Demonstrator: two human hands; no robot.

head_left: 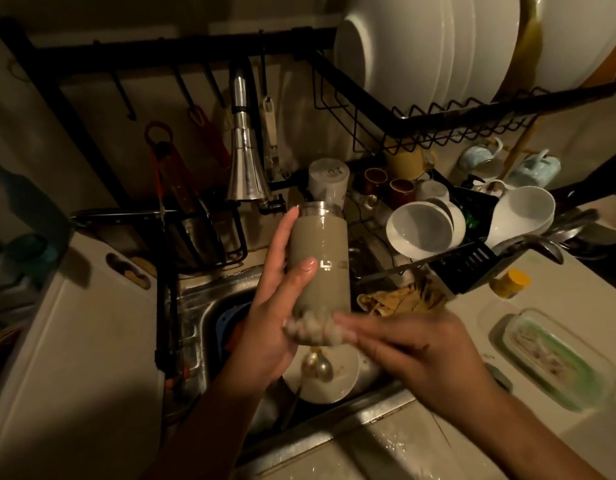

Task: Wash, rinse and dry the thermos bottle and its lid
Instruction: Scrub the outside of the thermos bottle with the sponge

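Head view shows the left hand (275, 306) grasping the thermos bottle (320, 261) upright above the sink (195, 306). The right hand (403, 348) is at its sudsy base; motion blur hides how those fingers lie.

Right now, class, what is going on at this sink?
A person is washing a thermos over the sink. The left hand grips the bottle, which is held up with its open mouth toward the tap. The right hand is at its base, where there are suds; its fingers are blurred. The lid is off. Dirty plates lie in the sink below, and bowls sit in the rack to the right.
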